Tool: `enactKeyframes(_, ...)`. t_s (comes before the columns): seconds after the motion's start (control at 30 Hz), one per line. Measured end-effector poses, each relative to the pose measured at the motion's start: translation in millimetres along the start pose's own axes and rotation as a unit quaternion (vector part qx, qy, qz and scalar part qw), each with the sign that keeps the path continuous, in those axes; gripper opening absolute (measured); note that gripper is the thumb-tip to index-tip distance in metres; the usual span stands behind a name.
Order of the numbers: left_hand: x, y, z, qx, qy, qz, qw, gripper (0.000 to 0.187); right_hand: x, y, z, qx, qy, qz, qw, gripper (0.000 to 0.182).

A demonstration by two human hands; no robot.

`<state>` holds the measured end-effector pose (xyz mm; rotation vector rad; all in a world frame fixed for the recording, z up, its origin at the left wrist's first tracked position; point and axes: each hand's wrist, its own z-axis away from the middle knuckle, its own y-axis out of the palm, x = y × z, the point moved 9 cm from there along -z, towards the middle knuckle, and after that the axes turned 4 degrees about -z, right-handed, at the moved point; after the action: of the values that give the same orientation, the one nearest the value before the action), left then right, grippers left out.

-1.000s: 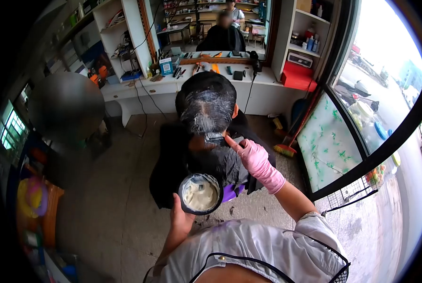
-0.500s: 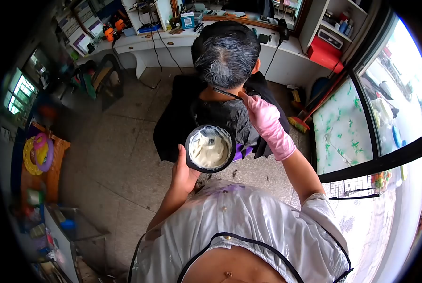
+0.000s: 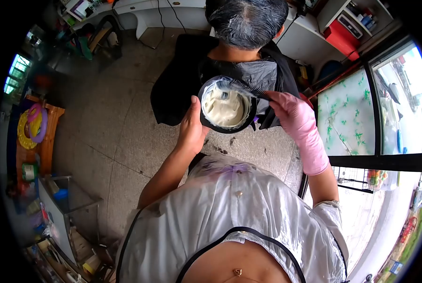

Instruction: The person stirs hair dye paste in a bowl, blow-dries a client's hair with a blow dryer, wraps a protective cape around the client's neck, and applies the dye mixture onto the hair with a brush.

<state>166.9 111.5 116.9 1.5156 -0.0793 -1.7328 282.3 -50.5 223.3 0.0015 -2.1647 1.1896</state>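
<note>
A black bowl (image 3: 251, 117) of white hair cream (image 3: 224, 109) is held up in my left hand (image 3: 192, 126), the bare thumb along its side. My right hand (image 3: 293, 118), in a pink glove, grips a dark tint brush (image 3: 254, 90) by the handle end. The brush lies across the upper right rim of the bowl, its head at the cream. Beyond the bowl sits a person with their back to me, dark hair (image 3: 247, 24) streaked with white cream. A black cape (image 3: 178, 87) covers the person's shoulders.
A white counter (image 3: 178, 9) with hanging cords runs along the far side. To the right are a red box (image 3: 341, 38) and a glass door panel (image 3: 347, 113). At left stand a wooden chair (image 3: 50, 125) with colourful rings and a trolley (image 3: 60, 217).
My right hand has drawn the brush away from the back of the person's head to the bowl. The camera view has tilted down, so the person's head now sits at the top edge.
</note>
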Motion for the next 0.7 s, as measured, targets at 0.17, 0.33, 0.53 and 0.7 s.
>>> enactKeyframes(0.17, 4.5, 7.6, -7.6, 0.041, 0.020, -0.065, 0.997, 0.059, 14.0, 18.8, 0.3, 0.013, -0.039, 0.119, 0.992, 0.028)
enactKeyframes(0.33, 8.2, 8.0, -9.5, 0.046, 0.000, -0.034, 0.998, 0.057, 30.7, 30.2, -1.6, -0.011, -0.104, 0.279, 0.955, 0.043)
enactKeyframes(0.53, 12.6, 12.6, -8.7, 0.059, -0.069, 0.041, 0.995, 0.056, 38.7, 14.4, 3.4, -0.119, -0.171, 0.354, 0.912, 0.038)
enactKeyframes(0.7, 20.5, 9.0, -9.8, 0.026, -0.079, 0.035, 0.996, 0.058, -2.5, -27.3, -20.4, -0.205, -0.045, 0.183, 0.961, 0.034)
